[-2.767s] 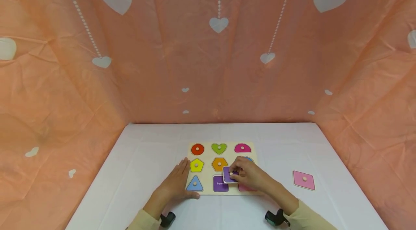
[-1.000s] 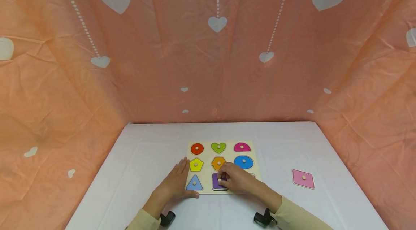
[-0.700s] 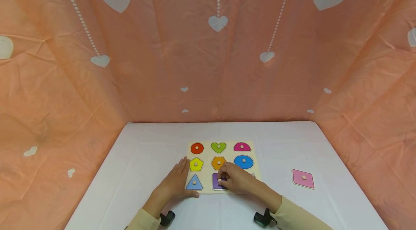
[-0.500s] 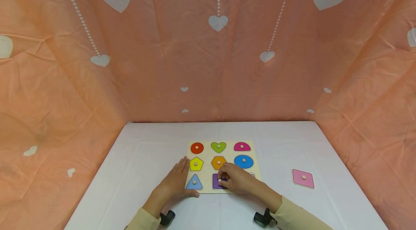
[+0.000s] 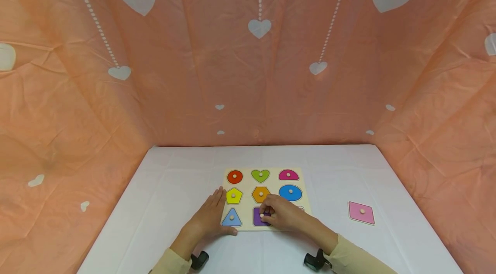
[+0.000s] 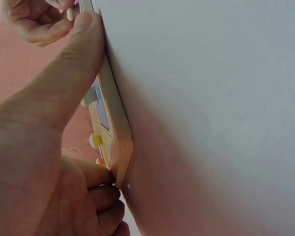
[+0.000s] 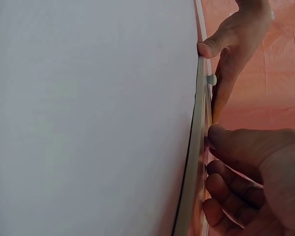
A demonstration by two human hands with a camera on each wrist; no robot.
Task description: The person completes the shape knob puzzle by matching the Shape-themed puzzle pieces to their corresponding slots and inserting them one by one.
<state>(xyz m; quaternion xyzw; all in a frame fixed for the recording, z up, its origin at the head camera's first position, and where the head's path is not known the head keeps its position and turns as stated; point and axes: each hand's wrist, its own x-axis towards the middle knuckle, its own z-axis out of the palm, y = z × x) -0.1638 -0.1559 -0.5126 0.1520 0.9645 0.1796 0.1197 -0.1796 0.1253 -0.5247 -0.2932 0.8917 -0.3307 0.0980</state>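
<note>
A cream wooden peg puzzle board lies on the table with coloured, knobbed shapes in it. My left hand holds the board's left side, its fingers straight along the edge and the thumb at the front corner. At the front middle, my right hand pinches the knob of a purple square puzzle piece, which sits in its matching recess. That hand hides the piece's right part and most of the front-right recess. In the left wrist view, the thumb lies along the board's front edge.
A pink four-sided puzzle piece with a knob lies on the white table, right of the board. A blue triangle and blue oval are among the pieces in the board. A peach cloth with hearts surrounds the table.
My right hand has brought the purple square leftward, from tilted above the board down into its recess. During the last second it has settled lower. My left hand has stayed put.
</note>
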